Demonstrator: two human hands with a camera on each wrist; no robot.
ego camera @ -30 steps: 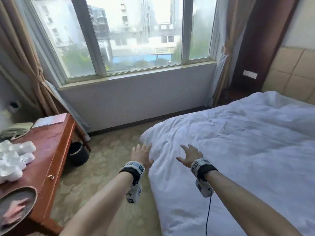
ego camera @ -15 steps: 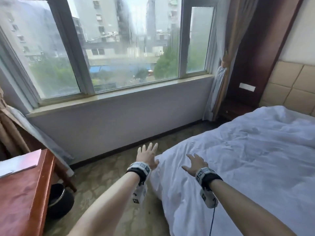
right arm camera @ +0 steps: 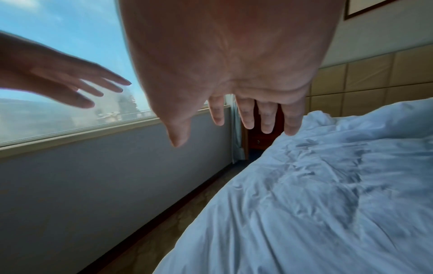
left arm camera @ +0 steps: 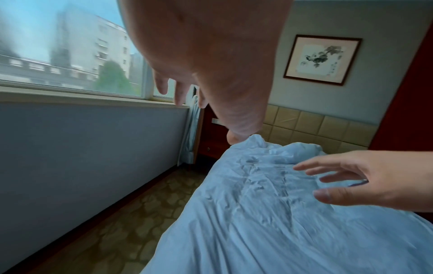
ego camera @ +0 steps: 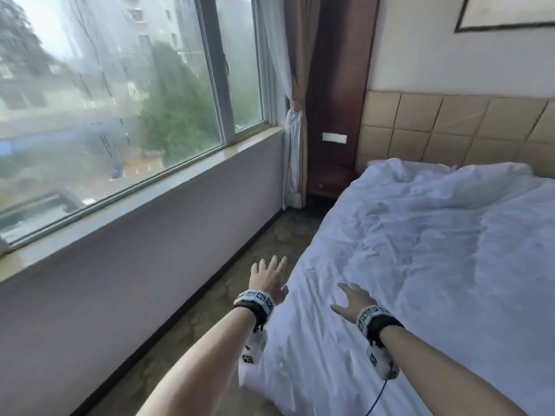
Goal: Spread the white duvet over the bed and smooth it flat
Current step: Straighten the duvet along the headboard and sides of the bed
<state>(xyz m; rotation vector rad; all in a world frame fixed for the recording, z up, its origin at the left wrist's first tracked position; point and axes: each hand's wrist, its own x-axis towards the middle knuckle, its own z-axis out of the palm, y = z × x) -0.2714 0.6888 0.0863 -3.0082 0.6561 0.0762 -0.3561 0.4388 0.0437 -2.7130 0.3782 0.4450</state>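
**Hands off the foot corner, reaching up the window side**

Far left: window (ego camera: 120, 100) filling the wall, sill running toward the tied curtain (ego camera: 292, 151) at the far end. Between wall and bed, a strip of patterned floor (ego camera: 258, 250).

Left hand (ego camera: 267, 280) out over that strip, just beside the duvet's near-left edge: fingers spread and straight, gripping nothing, palm down. From the left wrist view, fingertips hanging free in the air, no cloth between them.

Right hand (ego camera: 353, 300) next, over the white duvet (ego camera: 435, 265), fingers fanned, thumb out wide. Touching the cover or hovering just above it: cannot tell from here.

Duvet itself already lying across the bed, from near edge up to the padded headboard (ego camera: 450, 130). Middle crumpled, far-left corner bunched in a small peak.

Change from a second ago: view swung away from the red-brown counter on the left and the foot corner, now looking along the window side toward the headboard. Both hands as open as before, carried forward with the turn.

Meaning for the task, as a judgement: spreading largely done, smoothing under way, with the wrinkled centre and that bunched far corner left to flatten.
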